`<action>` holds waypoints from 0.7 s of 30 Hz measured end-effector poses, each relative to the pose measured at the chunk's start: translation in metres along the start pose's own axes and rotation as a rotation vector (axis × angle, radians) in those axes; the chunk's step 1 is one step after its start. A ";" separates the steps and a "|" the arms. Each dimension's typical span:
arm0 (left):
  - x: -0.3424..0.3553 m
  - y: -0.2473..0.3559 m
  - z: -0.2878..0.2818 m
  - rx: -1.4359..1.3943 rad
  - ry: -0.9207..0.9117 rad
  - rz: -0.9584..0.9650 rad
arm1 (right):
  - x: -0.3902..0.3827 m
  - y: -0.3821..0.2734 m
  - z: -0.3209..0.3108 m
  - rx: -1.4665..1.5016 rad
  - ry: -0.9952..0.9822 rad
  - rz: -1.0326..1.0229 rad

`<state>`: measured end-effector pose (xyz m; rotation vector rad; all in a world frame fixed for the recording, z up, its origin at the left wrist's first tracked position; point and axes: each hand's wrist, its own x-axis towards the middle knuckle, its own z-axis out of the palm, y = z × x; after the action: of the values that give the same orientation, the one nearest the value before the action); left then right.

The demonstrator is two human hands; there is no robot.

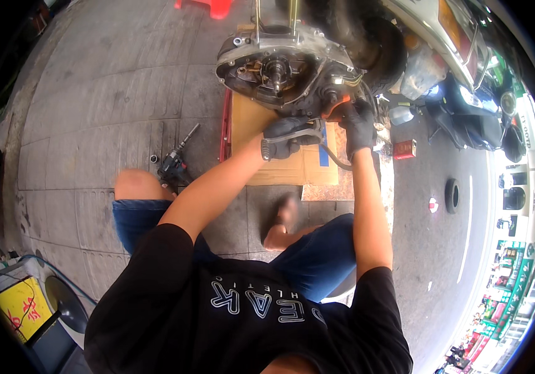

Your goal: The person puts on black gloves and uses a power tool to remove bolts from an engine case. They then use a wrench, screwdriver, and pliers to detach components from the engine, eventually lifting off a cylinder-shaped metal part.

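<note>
Grey paving (105, 106) fills the left and middle of the head view, with a road (426, 262) on the right, where a tyre (453, 196) lies near a blue scooter (470, 118). An engine (280, 59), its side open, sits just beyond my two gloved hands, nearer to my left hand's far side and reaching across toward my right. My left hand (283, 134) is at the engine's near edge, with a metal lever (298, 135) lying across the glove; its fingers look bent, but I cannot tell whether they grip the lever. My right hand (359, 128) is curled beside an orange part (336, 106) at the engine's right end; what it pinches, if anything, is hidden. Cardboard (320, 174) lies below both hands, a red bar (225, 128) along its left edge. Well apart on my left, a power tool (174, 163) lies near a small ring (154, 159). Rightward stands a red can (404, 149).
</note>
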<state>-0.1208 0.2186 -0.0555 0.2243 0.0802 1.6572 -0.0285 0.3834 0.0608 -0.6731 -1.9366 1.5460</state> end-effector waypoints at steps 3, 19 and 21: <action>0.004 0.001 -0.006 -0.348 -0.371 -0.257 | 0.001 0.001 0.000 0.258 0.017 0.139; 0.010 -0.009 0.017 0.329 0.461 0.069 | -0.127 0.019 -0.196 0.108 -0.162 0.297; 0.009 -0.002 0.010 0.369 0.449 -0.059 | -0.195 0.062 -0.241 0.017 -0.058 0.268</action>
<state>-0.1176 0.2267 -0.0454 0.1216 0.7288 1.5988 0.2815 0.4292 0.0187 -0.9212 -1.9351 1.7569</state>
